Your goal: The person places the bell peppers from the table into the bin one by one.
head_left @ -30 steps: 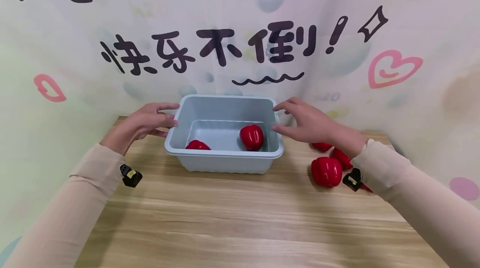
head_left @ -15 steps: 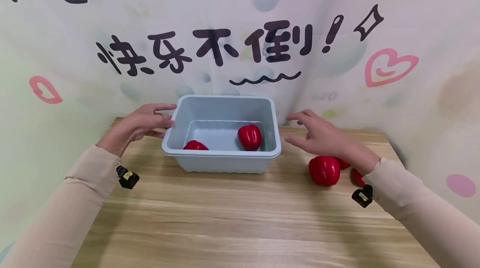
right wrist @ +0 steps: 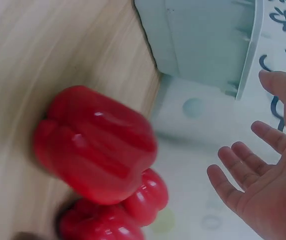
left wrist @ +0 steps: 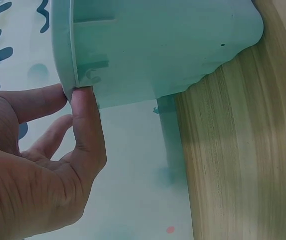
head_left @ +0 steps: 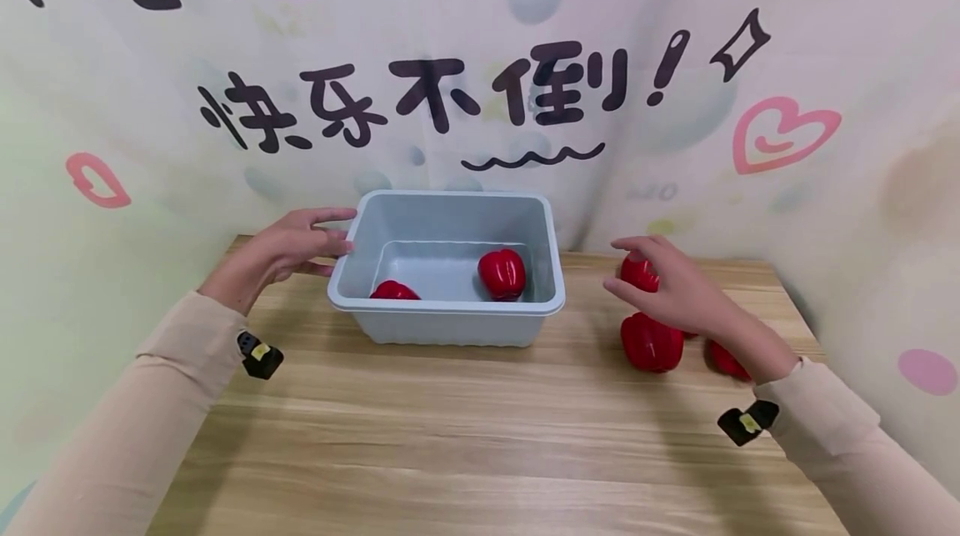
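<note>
The left hand (head_left: 288, 244) is at the left end of a light-blue plastic bin (head_left: 446, 308), its fingers partly bent and pinching the rim; in the left wrist view 1 fingertip presses under the lip and another meets its edge. The bin sits upright on a wood-grain table (head_left: 480, 444), near its far edge. Inside are 2 red bell peppers: a right-hand pepper (head_left: 502, 275) in full view and a left-hand pepper (head_left: 394, 291) partly hidden by the front wall, the 2 well apart.

The right hand (head_left: 678, 288) is raised to the right of the bin, thumb and fingers spread wide, holding nothing. Below and beside it lie more red bell peppers on the table: a front pepper (head_left: 652, 343), a back pepper (head_left: 640, 273) and an outer pepper (head_left: 726, 360). There may be a 4th, but the hand covers too much of the group to tell.
</note>
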`<state>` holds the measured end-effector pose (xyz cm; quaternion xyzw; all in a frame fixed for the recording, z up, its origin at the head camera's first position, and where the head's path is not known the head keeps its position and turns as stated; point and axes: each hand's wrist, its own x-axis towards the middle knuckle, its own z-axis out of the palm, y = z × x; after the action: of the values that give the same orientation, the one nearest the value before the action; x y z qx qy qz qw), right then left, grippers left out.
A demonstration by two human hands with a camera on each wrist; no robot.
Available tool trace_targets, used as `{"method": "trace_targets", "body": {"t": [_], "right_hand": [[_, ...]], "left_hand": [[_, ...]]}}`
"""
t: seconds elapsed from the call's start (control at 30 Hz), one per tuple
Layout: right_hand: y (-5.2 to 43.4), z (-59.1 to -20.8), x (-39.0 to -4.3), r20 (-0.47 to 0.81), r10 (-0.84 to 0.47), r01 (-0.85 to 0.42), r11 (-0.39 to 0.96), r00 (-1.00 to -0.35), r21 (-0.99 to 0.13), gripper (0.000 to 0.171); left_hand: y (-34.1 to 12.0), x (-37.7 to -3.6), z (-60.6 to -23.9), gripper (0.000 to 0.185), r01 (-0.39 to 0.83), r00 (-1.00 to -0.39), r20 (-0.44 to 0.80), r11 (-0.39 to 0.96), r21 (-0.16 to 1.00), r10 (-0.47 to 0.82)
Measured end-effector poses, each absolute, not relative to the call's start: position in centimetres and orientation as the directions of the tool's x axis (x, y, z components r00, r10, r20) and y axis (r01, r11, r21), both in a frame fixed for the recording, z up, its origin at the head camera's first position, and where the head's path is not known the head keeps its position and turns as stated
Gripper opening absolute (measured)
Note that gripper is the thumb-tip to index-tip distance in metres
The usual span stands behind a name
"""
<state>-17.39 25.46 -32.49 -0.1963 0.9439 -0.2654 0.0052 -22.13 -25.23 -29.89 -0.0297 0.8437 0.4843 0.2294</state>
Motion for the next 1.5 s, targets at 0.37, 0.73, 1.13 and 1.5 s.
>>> {"method": "trace_targets", "body": {"t": [0.37,0.73,1.13,1.5], "right_hand": [[27.6,-34.7,-16.1,0.124,-0.312,-0.325,0.753,-0.942,-0.573,0.069],[28.7,-37.2,-14.7,0.096,-0.231,-0.238,0.730,-0.968,-0.641,0.072],[30.2,-39.4,-12.7,0.072,-0.112,-0.129,0.667,-0.991,-0.734,0.081],[31.2,-41.3,-10.5,0.052,-0.053,-0.074,0.639,-0.997,-0.766,0.081]], "left_hand": [[-25.4,-22.1,-30.0,0.078,-0.272,-0.893,-0.417,0.540,0.797,0.166],[-25.3,-22.0,-30.1,0.077,-0.287,-0.889,-0.428,0.530,0.798,0.162],[-25.3,-22.1,-29.9,0.079,-0.291,-0.889,-0.426,0.514,0.807,0.166],[-25.1,-22.1,-29.7,0.079,-0.289,-0.887,-0.430,0.523,0.802,0.169]]}}
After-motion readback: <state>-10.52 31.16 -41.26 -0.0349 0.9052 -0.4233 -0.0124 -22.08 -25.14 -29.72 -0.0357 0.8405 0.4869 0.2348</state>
